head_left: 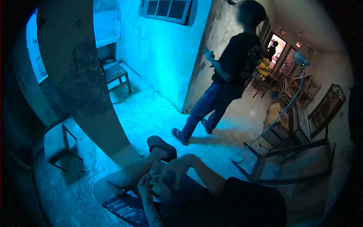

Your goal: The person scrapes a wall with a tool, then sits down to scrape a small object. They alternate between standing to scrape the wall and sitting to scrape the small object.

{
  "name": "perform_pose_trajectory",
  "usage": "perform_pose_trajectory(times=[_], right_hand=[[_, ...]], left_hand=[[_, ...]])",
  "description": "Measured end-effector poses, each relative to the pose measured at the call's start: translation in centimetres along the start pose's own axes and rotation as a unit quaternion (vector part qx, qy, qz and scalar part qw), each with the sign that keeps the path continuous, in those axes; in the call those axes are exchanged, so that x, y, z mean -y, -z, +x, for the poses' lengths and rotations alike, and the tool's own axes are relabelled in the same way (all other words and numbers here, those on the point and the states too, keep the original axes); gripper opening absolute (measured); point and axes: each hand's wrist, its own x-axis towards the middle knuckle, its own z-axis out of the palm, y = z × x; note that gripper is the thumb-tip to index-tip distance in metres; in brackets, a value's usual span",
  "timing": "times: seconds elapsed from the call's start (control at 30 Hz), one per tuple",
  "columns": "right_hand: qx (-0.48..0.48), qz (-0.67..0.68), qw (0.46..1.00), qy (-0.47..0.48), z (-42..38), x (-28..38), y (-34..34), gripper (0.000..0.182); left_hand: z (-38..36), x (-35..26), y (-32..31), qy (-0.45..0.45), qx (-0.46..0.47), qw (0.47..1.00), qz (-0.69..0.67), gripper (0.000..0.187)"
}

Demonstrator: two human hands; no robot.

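Note:
My left hand (145, 185) is raised over my lap, its fingers curled and pressed together. Whatever is between them, if anything, is too dim and small to name. Close by on the right, a bare bent limb (194, 162) comes out of dark cloth; my right hand seems to be by the lap, but its fingers are lost in the shadow. Under my left hand are patterned dark shorts (124, 208). One bare leg lies bent across in front, with a dark sandal (162, 146) on the foot.
A person (236, 68) in dark clothes stands ahead, a hand raised near the wall corner. Chairs (115, 73) and a stool (56, 143) stand left of the pillar (75, 68). A fan-like round head on a bent stand (291, 102), wooden frames (295, 162) and piled furniture fill the right.

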Motion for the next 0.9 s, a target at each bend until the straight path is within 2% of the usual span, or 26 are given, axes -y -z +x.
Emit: perform_pose_trajectory(times=[0.03, 0.07, 0.13, 0.17, 0.23, 0.27, 0.33, 0.4, 0.47, 0.57, 0.6, 0.63, 0.7, 0.73, 0.8, 0.83, 0.9], right_hand=[[0.349, 0.021, 0.936, -0.024, 0.1, -0.1, 0.6, 0.037], [0.35, 0.018, 0.936, -0.021, -0.1, 0.2, 0.9, 0.037], [0.163, 0.106, 0.976, 0.094, -1.2, 1.9, 1.3, 0.048], [0.165, 0.107, 0.976, 0.093, -0.8, 1.7, 1.0, 0.048], [-0.01, -0.013, 0.994, -0.108, 0.8, 0.2, -0.2, 0.058], [-0.009, -0.015, 0.994, -0.108, 1.7, -1.5, -1.2, 0.058], [-0.16, -0.049, 0.982, -0.085, 2.8, -4.5, -3.3, 0.061], [-0.139, -0.02, 0.989, -0.055, 2.8, -4.9, -4.6, 0.061], [-0.11, 0.009, 0.994, -0.018, 3.2, -5.4, -6.2, 0.06], [-0.148, 0.227, 0.959, -0.077, 5.4, -8.8, -8.3, 0.056], [-0.15, 0.24, 0.957, -0.058, 5.2, -8.1, -7.8, 0.046], [-0.126, 0.232, 0.963, -0.049, 5.3, -8.5, -7.7, 0.046], [0.006, 0.357, 0.934, 0.003, 5.8, -8.9, -7.5, 0.035], [0.027, 0.348, 0.937, 0.009, 5.8, -8.4, -7.0, 0.035], [0.026, 0.27, 0.962, -0.04, 5.3, -5.3, -6.0, 0.028], [0.043, 0.26, 0.964, -0.032, 5.9, -5.2, -6.1, 0.028], [-0.055, 0.151, 0.986, -0.048, 6.5, -5.6, -7.5, 0.034]], left_hand=[[-0.6, -1.1, -0.1, -0.017, 0.005, 0.999, 0.031, 0.031], [-0.8, -1.8, -0.2, -0.036, 0.006, 0.998, 0.059, 0.03], [-1.1, -1.9, -0.2, -0.01, 0.002, 1.0, 0.016, 0.03], [-1.2, -1.9, -0.2, 0.013, 0.005, 1.0, -0.021, 0.029], [-0.6, -1.1, -0.1, 0.005, 0.002, 1.0, -0.028, 0.029], [-0.3, -0.7, -0.1, -0.002, -0.001, 0.999, -0.036, 0.029], [-0.6, -1.2, -0.2, 0.01, -0.01, 1.0, -0.024, 0.029], [-0.6, -1.3, -0.4, 0.021, -0.018, 1.0, -0.014, 0.03], [-0.6, -1.0, -0.1, -0.017, 0.022, 0.999, -0.042, 0.029], [-0.9, -1.5, 0.1, 0.0, 0.008, 0.998, -0.063, 0.028], [-0.8, -1.3, 0.3, -0.015, 0.022, 0.995, -0.092, 0.028], [-0.7, -1.2, 0.4, -0.019, 0.0, 0.994, -0.107, 0.028], [-0.5, -1.1, 0.4, -0.015, 0.035, 0.999, -0.013, 0.028], [-0.9, -1.4, 0.3, -0.051, 0.041, 0.998, -0.017, 0.026], [-1.0, -1.7, 0.3, -0.064, 0.02, 0.998, -0.02, 0.025], [-1.0, -1.8, 0.4, -0.072, 0.017, 0.997, -0.009, 0.023], [-0.6, -1.8, 0.5, -0.062, -0.015, 0.997, -0.045, 0.022]])
